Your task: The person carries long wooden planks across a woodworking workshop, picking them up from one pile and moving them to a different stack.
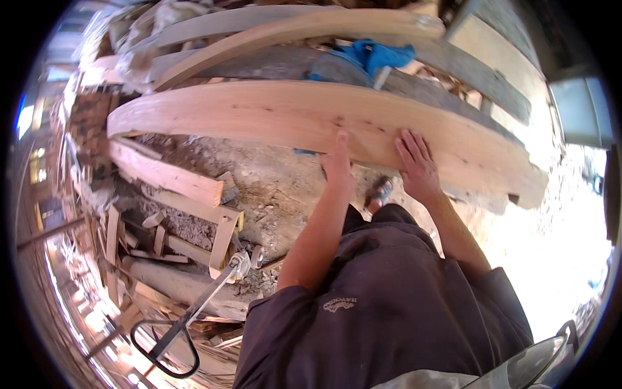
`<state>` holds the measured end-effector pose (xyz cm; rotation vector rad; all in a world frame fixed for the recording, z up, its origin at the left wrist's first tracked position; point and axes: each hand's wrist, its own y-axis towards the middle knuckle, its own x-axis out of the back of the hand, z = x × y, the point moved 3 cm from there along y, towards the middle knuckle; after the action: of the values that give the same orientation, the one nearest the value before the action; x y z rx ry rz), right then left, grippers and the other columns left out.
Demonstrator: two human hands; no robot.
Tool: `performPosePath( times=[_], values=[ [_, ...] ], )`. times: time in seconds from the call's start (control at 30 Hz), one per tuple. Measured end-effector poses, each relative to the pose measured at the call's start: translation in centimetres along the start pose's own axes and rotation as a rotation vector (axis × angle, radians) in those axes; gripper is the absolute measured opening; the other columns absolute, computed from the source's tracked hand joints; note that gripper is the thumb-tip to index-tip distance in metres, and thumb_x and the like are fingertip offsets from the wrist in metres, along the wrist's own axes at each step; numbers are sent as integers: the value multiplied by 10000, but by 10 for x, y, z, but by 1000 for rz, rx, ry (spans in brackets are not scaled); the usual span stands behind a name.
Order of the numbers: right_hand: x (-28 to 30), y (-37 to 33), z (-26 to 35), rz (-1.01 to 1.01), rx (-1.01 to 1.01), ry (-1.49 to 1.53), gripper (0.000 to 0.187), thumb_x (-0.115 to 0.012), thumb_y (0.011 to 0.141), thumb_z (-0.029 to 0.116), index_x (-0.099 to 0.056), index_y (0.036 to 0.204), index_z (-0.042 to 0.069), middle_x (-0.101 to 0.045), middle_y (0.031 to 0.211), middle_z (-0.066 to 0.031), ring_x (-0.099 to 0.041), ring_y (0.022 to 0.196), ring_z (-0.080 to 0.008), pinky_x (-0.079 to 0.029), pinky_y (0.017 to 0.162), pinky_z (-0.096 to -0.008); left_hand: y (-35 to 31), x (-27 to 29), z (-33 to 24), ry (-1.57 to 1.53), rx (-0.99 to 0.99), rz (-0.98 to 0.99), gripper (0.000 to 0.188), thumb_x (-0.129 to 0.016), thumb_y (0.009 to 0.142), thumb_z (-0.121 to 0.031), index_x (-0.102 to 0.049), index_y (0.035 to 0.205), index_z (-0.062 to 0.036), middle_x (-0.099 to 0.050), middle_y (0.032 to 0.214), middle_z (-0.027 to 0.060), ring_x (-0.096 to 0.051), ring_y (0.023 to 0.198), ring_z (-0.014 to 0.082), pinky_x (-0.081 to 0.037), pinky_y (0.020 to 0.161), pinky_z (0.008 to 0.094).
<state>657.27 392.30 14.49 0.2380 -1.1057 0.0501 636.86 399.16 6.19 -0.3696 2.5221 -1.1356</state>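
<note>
A long, wide wooden plank [259,110] with a gently curved edge lies across in front of me. My left hand [338,165] grips its near edge around the middle, thumb on the upper face and fingers hidden beneath. A small blue strip [304,152] pokes out beside that hand; I cannot tell what it is. Farther right, my right hand [418,162] rests on the plank's face near the same edge, fingers stretched out flat.
Curved timber [291,32] and grey boards lie beyond the plank, with a blue cloth [372,55] on them. Offcuts [172,175] and scraps clutter the left. A metal bar with a black looped handle [165,350] rises at lower left. My sandalled foot [378,194] stands below the plank.
</note>
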Motion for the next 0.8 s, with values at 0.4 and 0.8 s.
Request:
performPosePath(
  times=[0.4, 0.8],
  values=[
    [86, -186, -121, -19, -227, -252, 667, -587, 755, -15, -490, 1412, 40, -402, 1534, -114, -328, 1445, -322, -249, 1190, -508, -30, -52, 74, -49, 59, 55, 844, -743, 838, -505, -358, 1460, -84, -449, 1358, 205, -486, 1229, 393, -438, 1032, 508],
    [207, -324, -359, -620, -726, -391, 593, -723, 836, 281, -555, 1343, 25, -538, 1378, -244, -472, 1298, -425, -390, 1079, -494, -83, -69, 177, -77, -50, 263, 757, -677, 942, -275, -245, 1533, -79, -515, 1301, 216, -550, 1195, 393, -472, 1006, 510]
  ],
)
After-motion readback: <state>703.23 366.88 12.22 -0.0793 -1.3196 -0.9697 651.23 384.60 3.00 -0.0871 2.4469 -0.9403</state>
